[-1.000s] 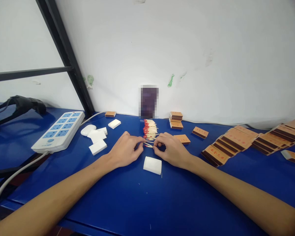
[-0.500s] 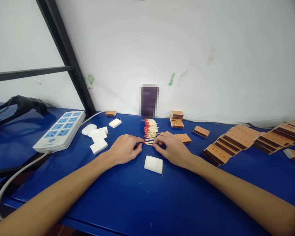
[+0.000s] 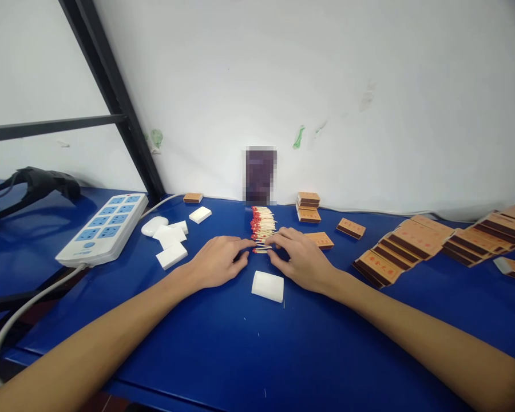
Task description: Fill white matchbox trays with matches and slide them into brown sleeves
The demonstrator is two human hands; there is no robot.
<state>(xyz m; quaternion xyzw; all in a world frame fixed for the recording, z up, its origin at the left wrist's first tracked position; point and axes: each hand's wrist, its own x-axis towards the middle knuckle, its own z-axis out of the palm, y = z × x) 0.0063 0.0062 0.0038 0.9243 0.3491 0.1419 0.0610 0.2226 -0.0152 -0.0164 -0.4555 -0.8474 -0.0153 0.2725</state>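
Note:
A row of red-headed matches (image 3: 264, 224) lies across the middle of the blue table, with several loose ones at its near end. At the heads of these, on the left, my left hand (image 3: 218, 260) rests with its index finger stretched out and its thumb apart. My right hand (image 3: 302, 260) sits at the plain ends, its index finger at the matches and the thumb lower, a gap between them. No match is visibly gripped by either hand. Just below the matches lies a white matchbox tray (image 3: 268, 286).
Layered matchbox sleeves (image 3: 420, 237) spread over the right side. A small matchbox stack (image 3: 308, 207) stands by the wall. White trays (image 3: 172, 256) and a white mouse-like object (image 3: 153, 225) lie left, beside a power strip (image 3: 105, 229). A blurred upright panel (image 3: 261, 176) stands behind the matches.
The nearest matches have shifted slightly between my hands. My right index finger and thumb have spread a little further apart. My left hand has barely moved.

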